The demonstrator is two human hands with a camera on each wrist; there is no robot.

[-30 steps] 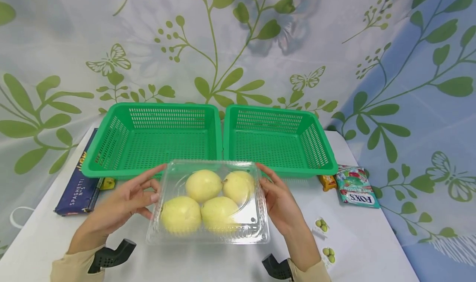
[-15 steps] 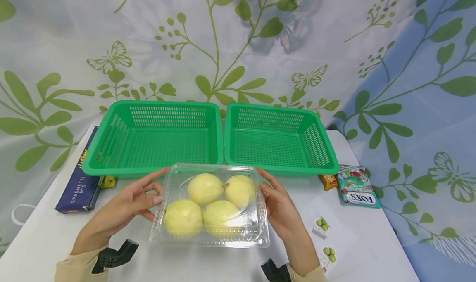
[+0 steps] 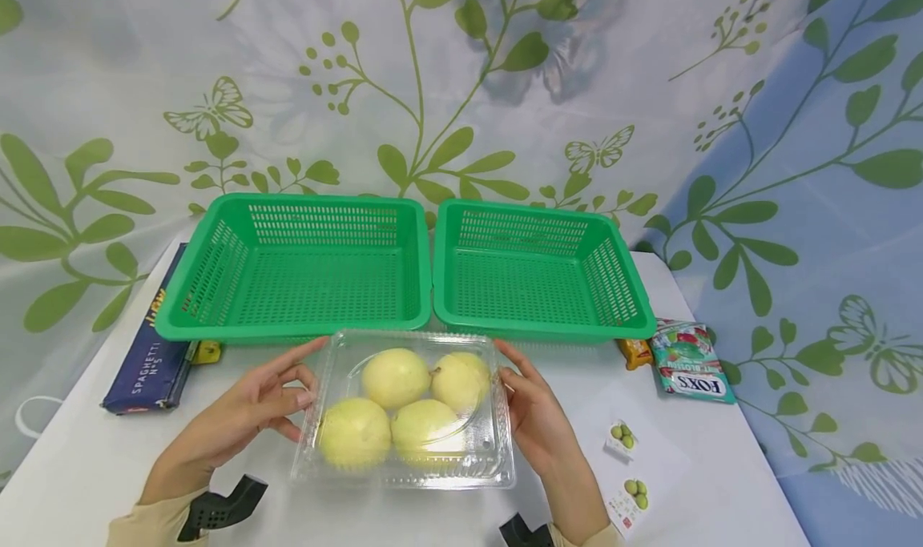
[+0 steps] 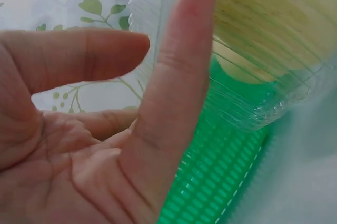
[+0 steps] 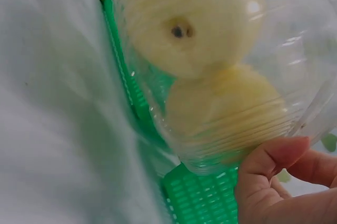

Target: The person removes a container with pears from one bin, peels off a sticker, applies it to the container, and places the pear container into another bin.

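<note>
A clear plastic clamshell box [image 3: 472, 451] with several pale yellow pears [image 3: 395, 379] inside is held between both hands, just in front of the green baskets. At its left side, my left hand [image 3: 241, 415] holds the edge, the thumb near the rim and the index finger reaching to the far corner. One finger [image 4: 174, 71] extends along the box in the left wrist view. My right hand [image 3: 537, 411] grips the opposite side. Thumb and index finger meet at the box's edge in the right wrist view, where a pear [image 5: 195, 18] shows a dark end.
Two green baskets, a left one [image 3: 324, 287] and a right one [image 3: 515, 287], stand side by side at the back. A blue spaghetti box [image 3: 151, 367] lies left; a Fox's candy bag [image 3: 692, 363], an orange packet [image 3: 634, 353] and small fruit-picture cards [image 3: 634, 495] lie right.
Both hands have drawn the box of pears slightly nearer to the person, away from the baskets. Their hold on it looks the same.
</note>
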